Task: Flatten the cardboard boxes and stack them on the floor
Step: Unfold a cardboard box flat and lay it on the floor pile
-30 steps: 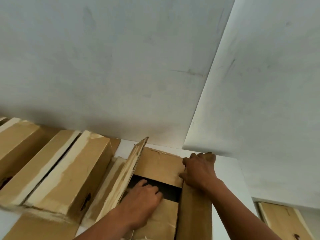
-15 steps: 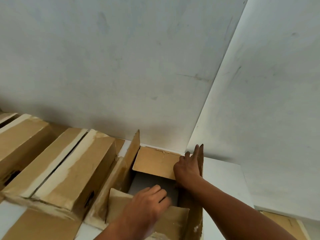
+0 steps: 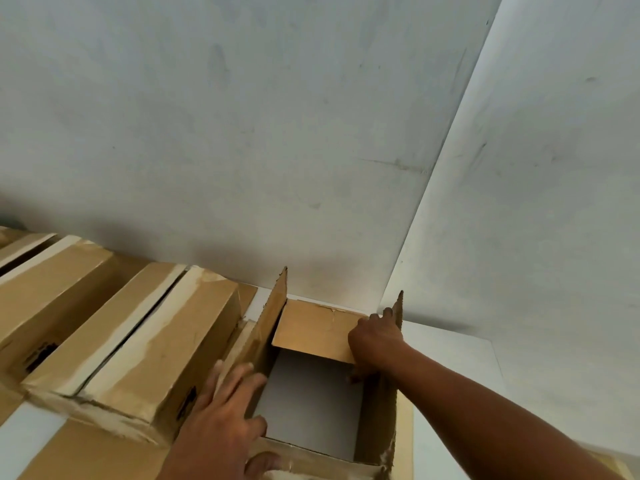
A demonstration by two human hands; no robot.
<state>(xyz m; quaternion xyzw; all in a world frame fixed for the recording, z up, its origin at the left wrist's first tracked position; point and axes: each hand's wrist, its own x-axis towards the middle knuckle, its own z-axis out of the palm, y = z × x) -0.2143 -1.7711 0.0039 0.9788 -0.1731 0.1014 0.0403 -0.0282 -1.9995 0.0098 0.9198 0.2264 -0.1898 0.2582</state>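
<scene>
While the open cardboard box (image 3: 377, 417) stands on the white surface (image 3: 450, 355) in the corner of the walls, just beside a taped box (image 3: 145, 344), the right hand (image 3: 375, 341) pinches its far flap (image 3: 311, 327), fingers over and thumb under. The left hand (image 3: 221, 420) lies flat, fingers spread, on the left wall and grips nothing. A hard tug could tear that flap at its crease, or the unheld box could skid, and the taped neighbour may block a sideways collapse.
</scene>
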